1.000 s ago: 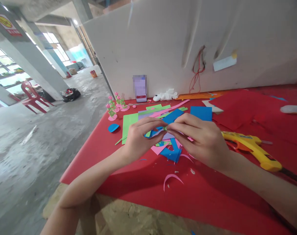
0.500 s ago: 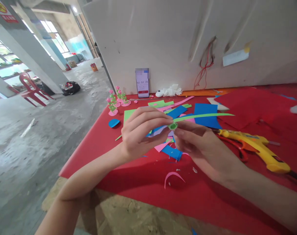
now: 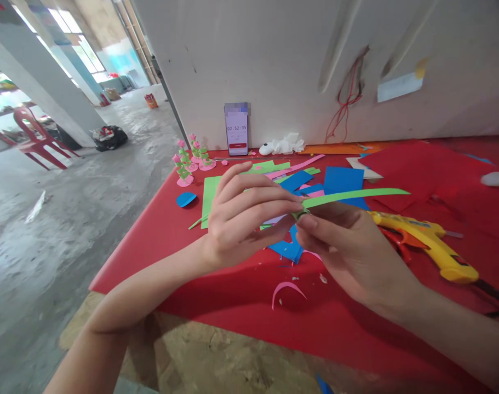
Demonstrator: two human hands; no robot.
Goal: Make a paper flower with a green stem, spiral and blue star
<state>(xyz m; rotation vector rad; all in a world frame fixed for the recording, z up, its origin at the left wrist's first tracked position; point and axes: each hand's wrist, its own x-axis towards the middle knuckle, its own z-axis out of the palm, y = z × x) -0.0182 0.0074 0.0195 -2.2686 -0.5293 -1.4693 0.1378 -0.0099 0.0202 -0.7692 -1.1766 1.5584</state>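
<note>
A green paper strip (image 3: 356, 196) is held between my two hands above the red table, its inner end wound into a small coil that my fingers mostly cover. My left hand (image 3: 249, 213) pinches the coil from the left with thumb and fingertips. From the right, my right hand (image 3: 343, 241) grips the same coil between thumb and forefinger. The strip's free end sticks out rightward over that hand. Beneath and behind lie blue paper pieces (image 3: 343, 182), a green sheet (image 3: 210, 194) and a pink strip (image 3: 298, 167).
A yellow glue gun (image 3: 430, 241) lies at right beside red-handled scissors (image 3: 399, 246). Small pink paper flowers (image 3: 184, 169) stand at the back left, near a phone (image 3: 236, 131) leaning on the white panel. A blue paper disc (image 3: 186, 199) and a curled pink strip (image 3: 288, 285) rest on the red cover (image 3: 233, 306).
My hands have shifted slightly right with the coil, which has turned so its open face is now mostly hidden by my right thumb. The view has shifted a little.
</note>
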